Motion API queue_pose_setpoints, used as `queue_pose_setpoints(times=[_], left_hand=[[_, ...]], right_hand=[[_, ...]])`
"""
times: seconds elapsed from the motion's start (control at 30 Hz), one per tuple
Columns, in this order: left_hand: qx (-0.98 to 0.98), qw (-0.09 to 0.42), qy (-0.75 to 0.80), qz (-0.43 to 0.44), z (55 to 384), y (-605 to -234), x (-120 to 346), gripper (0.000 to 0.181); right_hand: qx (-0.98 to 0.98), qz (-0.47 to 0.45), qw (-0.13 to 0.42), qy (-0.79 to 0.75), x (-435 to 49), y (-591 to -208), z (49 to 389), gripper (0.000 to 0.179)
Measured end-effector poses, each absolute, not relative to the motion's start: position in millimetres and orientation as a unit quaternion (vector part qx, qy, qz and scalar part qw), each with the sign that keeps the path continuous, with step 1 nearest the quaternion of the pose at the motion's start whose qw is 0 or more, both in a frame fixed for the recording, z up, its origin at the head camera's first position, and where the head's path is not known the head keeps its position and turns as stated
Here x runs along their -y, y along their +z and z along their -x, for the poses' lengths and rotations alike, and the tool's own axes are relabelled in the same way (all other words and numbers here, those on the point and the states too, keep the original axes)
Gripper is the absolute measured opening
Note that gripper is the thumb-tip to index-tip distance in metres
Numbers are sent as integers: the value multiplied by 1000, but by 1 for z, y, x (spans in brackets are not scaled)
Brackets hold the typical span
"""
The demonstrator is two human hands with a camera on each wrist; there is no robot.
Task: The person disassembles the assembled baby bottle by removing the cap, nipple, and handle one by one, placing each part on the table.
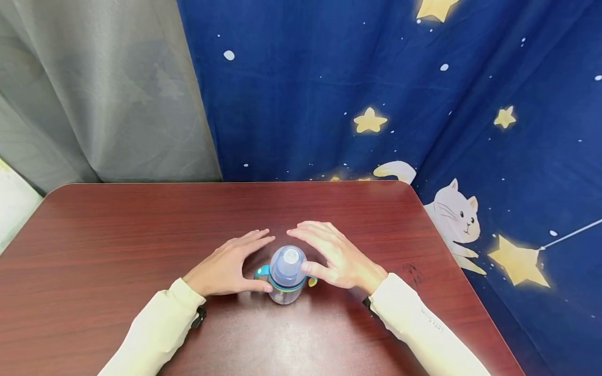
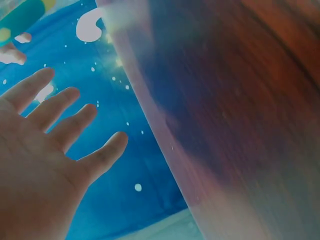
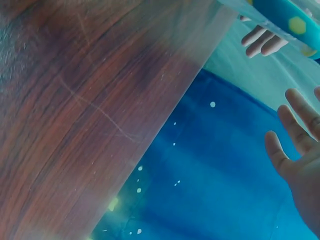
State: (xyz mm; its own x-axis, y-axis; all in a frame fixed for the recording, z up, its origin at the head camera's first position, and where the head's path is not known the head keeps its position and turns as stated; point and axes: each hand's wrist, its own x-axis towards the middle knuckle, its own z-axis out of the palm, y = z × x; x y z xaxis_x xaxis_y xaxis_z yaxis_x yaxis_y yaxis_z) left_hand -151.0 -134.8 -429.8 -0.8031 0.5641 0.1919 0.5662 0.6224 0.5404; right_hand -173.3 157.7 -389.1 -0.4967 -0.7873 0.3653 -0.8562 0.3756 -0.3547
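Head view: bottle [image 1: 285, 295] stands upright on table [image 1: 117, 235], long axis vert., btw L hand [image 1: 228, 266] and R hand [image 1: 336, 256], abt equally near. Fingers spread on both, pinching nothing. R thumb overlaps dome cap [image 1: 284, 265], L thumb by lower body; contact can't tell. Cap's on; contents unclear.

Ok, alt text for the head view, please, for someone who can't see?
A baby bottle sits upright between a person's open left hand and right hand at a reddish-brown table. Behind hang a gray curtain and a blue starry curtain.
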Motion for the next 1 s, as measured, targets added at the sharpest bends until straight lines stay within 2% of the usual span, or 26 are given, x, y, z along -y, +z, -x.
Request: queue_pose_setpoints(times=[0.1,0.23,0.67,1.0], left_hand=[[897,1,-307,319,150,-430,131,100],[880,-2,-332,340,149,-431,125,90],[845,-68,-405,342,145,-433,110,63],[837,-76,-424,338,144,-432,109,64]], right_hand=[[824,-503,71,253,-155,-389,171,67],[817,-512,79,253,-154,-389,168,67],[812,-523,81,246,-150,-386,165,73],[811,-515,61,270,-147,-385,165,66]])
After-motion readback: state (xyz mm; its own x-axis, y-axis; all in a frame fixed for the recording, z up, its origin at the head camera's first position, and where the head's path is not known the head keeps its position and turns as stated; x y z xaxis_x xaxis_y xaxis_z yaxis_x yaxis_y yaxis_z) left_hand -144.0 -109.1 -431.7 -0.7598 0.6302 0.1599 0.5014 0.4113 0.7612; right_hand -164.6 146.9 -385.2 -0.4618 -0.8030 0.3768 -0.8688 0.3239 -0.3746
